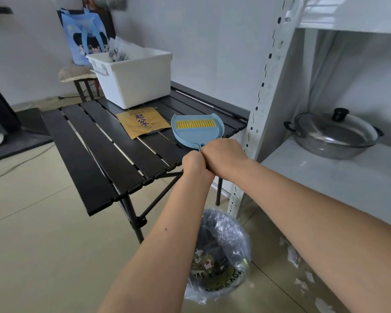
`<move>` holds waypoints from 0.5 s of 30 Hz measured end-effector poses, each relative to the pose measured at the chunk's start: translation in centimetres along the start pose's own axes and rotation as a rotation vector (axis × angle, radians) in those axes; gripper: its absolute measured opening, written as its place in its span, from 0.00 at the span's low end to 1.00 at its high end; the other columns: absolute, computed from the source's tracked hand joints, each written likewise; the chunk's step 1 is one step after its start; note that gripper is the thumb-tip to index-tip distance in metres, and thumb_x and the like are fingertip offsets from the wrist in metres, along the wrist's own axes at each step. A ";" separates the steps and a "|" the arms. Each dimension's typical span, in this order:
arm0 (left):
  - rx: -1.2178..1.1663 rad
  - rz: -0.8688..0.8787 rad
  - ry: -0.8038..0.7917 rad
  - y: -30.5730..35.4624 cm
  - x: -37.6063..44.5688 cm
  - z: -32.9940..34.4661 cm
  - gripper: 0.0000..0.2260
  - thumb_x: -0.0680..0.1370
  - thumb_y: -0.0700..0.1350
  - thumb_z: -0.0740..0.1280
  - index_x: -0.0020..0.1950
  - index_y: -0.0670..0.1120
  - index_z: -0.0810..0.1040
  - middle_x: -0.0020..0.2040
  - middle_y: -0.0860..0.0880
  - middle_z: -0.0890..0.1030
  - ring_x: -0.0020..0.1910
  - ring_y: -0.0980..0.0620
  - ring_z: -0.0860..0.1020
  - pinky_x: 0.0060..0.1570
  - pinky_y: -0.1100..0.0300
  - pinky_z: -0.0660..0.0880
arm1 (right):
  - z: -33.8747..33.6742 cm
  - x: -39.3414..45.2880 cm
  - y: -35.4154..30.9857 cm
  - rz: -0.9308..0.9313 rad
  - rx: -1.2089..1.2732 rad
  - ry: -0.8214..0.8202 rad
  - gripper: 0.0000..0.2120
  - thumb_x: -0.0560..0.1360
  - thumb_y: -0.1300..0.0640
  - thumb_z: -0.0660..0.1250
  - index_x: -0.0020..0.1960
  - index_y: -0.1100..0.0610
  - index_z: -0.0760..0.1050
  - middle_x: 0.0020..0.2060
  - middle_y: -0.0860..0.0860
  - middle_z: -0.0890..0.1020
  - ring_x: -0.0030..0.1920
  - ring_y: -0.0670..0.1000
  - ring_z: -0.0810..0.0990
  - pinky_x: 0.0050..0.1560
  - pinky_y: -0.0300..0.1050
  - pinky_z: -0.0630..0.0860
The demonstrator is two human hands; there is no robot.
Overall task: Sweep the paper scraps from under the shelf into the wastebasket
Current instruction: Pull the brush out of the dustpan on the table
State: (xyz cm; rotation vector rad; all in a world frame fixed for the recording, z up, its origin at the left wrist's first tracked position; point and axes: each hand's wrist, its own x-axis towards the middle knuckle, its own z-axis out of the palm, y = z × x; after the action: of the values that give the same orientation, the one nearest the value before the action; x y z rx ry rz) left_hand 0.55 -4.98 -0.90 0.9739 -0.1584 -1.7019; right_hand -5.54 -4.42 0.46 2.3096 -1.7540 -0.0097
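A light blue dustpan (191, 132) with a yellow-bristled brush (195, 124) clipped inside lies on the black slatted table (104, 141) near its right edge. Both hands are curled together at the dustpan's handle: my right hand (224, 158) covers the handle end, and my left hand (195, 164) is fisted just below it; the handle itself is hidden. A wastebasket (221, 256) lined with a clear bag stands on the floor below, holding some litter. White paper scraps (303, 272) lie scattered on the floor under the white shelf (325, 175).
A white plastic bin (133, 80) and a tan envelope (142, 125) sit on the table. A steel lidded pot (334, 134) rests on the shelf's lower board. A stool with a blue bag (84, 37) stands behind the table. Cables run along the floor at left.
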 end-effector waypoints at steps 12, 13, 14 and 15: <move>-0.053 -0.148 -0.018 0.5 1.4 -0.8 0.16 0.78 0.35 0.51 0.58 0.41 0.75 0.59 0.43 0.79 0.59 0.43 0.76 0.55 0.45 0.73 | -0.3 0.5 0.4 -0.039 0.160 -0.091 0.07 0.76 0.61 0.58 0.50 0.59 0.75 0.47 0.58 0.81 0.40 0.55 0.72 0.39 0.45 0.67; -0.060 -0.159 -0.021 0.5 1.3 -0.9 0.16 0.79 0.35 0.51 0.60 0.41 0.74 0.58 0.43 0.79 0.60 0.44 0.76 0.52 0.46 0.73 | -0.3 0.6 0.5 -0.041 0.170 -0.106 0.06 0.76 0.61 0.59 0.49 0.58 0.73 0.47 0.57 0.81 0.40 0.55 0.73 0.39 0.45 0.67; -0.058 -0.164 -0.025 0.5 1.2 -0.9 0.15 0.79 0.35 0.51 0.59 0.41 0.74 0.57 0.44 0.79 0.59 0.44 0.77 0.50 0.47 0.73 | -0.3 0.6 0.5 -0.040 0.172 -0.116 0.05 0.77 0.61 0.59 0.49 0.58 0.73 0.46 0.57 0.80 0.40 0.55 0.73 0.39 0.45 0.67; -0.057 -0.164 -0.025 0.5 1.2 -1.0 0.14 0.79 0.35 0.52 0.58 0.41 0.74 0.55 0.44 0.79 0.57 0.44 0.78 0.50 0.48 0.74 | -0.4 0.6 0.5 -0.036 0.168 -0.124 0.06 0.77 0.60 0.59 0.50 0.58 0.73 0.44 0.56 0.78 0.40 0.55 0.72 0.39 0.45 0.67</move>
State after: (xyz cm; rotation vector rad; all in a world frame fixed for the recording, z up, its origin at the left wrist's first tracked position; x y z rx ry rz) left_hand 1.52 -5.84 -1.85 0.9443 -0.0466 -1.8585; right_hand -5.82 -5.08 1.05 2.5083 -1.8363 -0.0124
